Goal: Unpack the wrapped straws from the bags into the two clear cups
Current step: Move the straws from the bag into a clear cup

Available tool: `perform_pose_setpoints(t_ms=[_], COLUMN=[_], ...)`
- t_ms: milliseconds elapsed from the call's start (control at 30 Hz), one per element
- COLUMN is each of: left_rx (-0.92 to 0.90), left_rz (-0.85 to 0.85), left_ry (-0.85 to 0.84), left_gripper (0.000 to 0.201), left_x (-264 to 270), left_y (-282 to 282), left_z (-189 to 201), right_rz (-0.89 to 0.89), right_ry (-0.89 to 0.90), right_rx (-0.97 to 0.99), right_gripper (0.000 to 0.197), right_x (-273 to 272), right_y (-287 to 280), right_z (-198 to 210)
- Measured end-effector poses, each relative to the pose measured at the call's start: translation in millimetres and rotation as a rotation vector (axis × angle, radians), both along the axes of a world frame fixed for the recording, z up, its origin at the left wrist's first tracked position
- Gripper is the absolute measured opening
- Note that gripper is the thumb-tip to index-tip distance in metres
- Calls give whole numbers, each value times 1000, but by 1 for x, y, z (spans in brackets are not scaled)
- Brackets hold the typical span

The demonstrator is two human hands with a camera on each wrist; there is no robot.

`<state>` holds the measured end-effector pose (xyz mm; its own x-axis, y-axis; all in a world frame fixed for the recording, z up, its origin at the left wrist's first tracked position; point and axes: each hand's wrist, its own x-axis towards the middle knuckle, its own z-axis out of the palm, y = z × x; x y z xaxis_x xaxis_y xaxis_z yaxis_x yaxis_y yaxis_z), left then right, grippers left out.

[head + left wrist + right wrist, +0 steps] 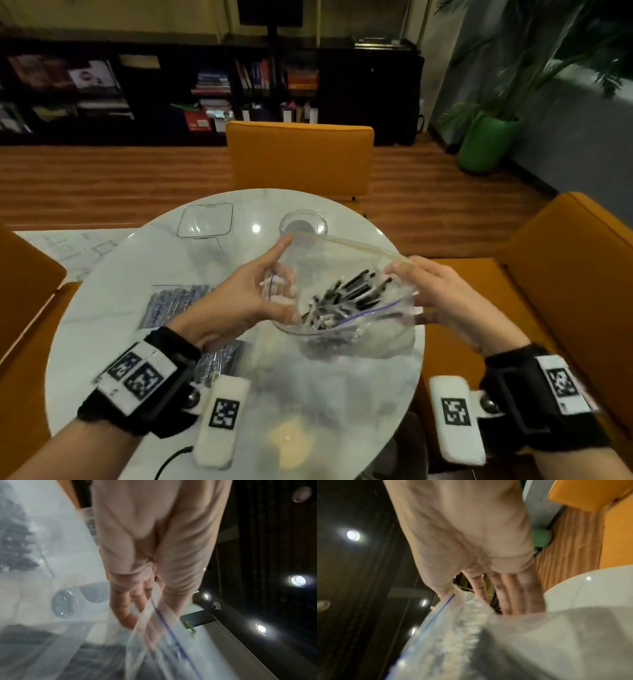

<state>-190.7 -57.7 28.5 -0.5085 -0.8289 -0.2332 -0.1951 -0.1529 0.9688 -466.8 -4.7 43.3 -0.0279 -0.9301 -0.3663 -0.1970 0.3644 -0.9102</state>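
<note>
Both hands hold 1 clear zip bag (342,301) up over the round white table (102,325), its mouth pulled wide between them. The left hand (236,301) pinches the near-left lip, thumb against curled fingers with the index finger pointing up along the rim; the left wrist view shows those fingers (130,601) curled round the plastic by the blue zip line. The right hand (435,291) grips the right lip, thumb on 1 side and fingers (510,595) down the other, as the right wrist view shows. Inside the bag lie the wrapped straws (346,298), dark sticks in clear sleeves, heaped toward the bottom. 2 clear cups stand at the far side of the table: a square one (205,220) to the left and a round one (303,222) just behind the bag's rim, and I can see no straws in either. 2 more bags of straws lie flat on the table, one (174,301) left of the left hand and another (222,359) beneath the left wrist. This looks like the opening step on the first bag, with the unpacking itself barely begun. Next, I judge, 1 hand must let go of the lip and reach in for a bunch of straws while the other keeps the mouth open and the bag from sagging, then carry them to a cup
</note>
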Motion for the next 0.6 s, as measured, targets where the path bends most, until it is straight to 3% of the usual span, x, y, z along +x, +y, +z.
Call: perform_pose_setpoints(t_ms=[100,233,267,400,433,533,600], left_rx=[-75,-156,-160,-57,-98,-190,-155], left_rz=[16,-98,-113,-113,-100,115,272], left_ry=[-202,-564,-603,-477,-469,-426,-302], left_gripper=[115,118,122,136,125,54,46], left_x=[-10,-12,-11,-20,-24,-29,-27], left_y=[1,7,7,3,3,2,0], left_z=[-15,-32,-36,-45,-49,-58,-65], right_rz=[133,-52,-63,116,92,-180,-192], right_ry=[47,-106,-106,-192,-237,-316,-148], right_rx=[109,39,53,164,111,-43,-81], right_gripper=[32,33,33,38,34,26,26], right_x=[17,25,25,42,48,52,41], right_y=[-2,-11,-13,-15,-17,-27,-30], right_z=[-13,-26,-30,-46,-45,-29,-21])
